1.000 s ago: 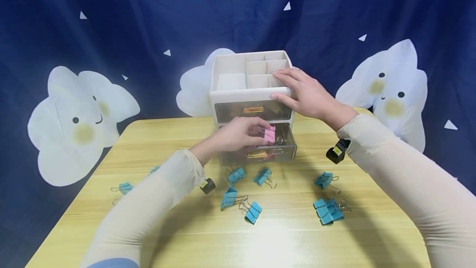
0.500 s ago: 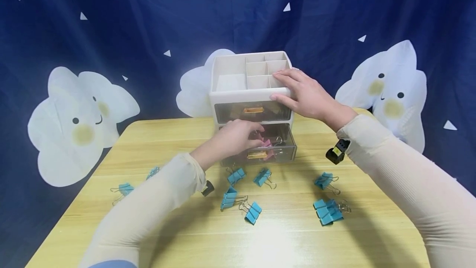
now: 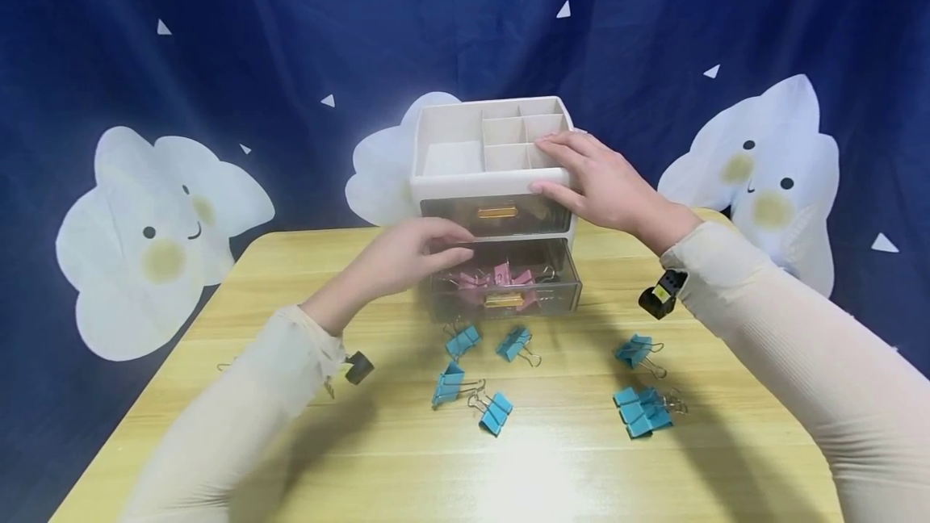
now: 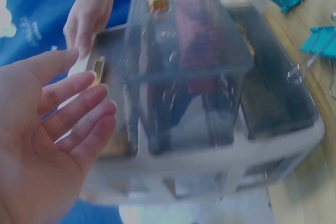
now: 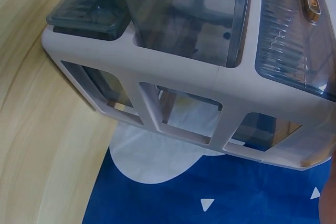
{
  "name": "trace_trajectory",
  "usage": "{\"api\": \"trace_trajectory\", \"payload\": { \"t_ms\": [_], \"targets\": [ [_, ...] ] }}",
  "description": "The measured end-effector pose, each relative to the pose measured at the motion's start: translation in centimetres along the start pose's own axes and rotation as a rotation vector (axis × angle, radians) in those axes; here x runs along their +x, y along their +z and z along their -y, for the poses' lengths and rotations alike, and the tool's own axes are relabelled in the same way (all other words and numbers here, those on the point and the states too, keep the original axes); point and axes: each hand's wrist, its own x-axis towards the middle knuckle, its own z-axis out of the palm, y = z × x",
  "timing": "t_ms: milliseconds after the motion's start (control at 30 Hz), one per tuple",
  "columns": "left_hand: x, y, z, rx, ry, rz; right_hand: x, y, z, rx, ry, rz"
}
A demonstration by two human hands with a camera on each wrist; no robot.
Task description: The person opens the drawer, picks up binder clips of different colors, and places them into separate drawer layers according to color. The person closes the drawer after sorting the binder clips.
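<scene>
Empty, with thumb and fingers loosely parted, the left hand hangs at the left end of the pulled-out drawer, though blur in the left wrist view makes contact hard to judge. Grasping nothing evident, the right hand rests with relaxed fingers on the right top edge of the white desk organizer. Pink binder clips lie inside the drawer, right of the left hand, which is nearer them, and the drawer's front runs left to right.
</scene>
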Motion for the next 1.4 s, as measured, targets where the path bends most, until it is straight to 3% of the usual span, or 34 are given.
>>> {"api": "trace_trajectory", "payload": {
  "t_ms": [267, 700, 1067, 1400],
  "targets": [
    [-3.3, -2.0, 2.8, -0.065, -0.084, -0.038, 0.1, 0.0, 0.1, 0.002, 0.009, 0.014],
    [-8.0, -3.7, 6.3, -0.088, -0.164, -0.024, -0.1, -0.4, 0.1, 0.000, 0.028, 0.024],
    [-12.0, -3.6, 9.6, -0.064, -0.231, 0.035, -0.1, -0.2, -0.1, -0.002, 0.016, 0.013],
    [-16.1, -2.4, 12.2, -0.046, -0.212, 0.096, 0.1, 0.0, 0.1, 0.004, 0.007, 0.014]
  ]
}}
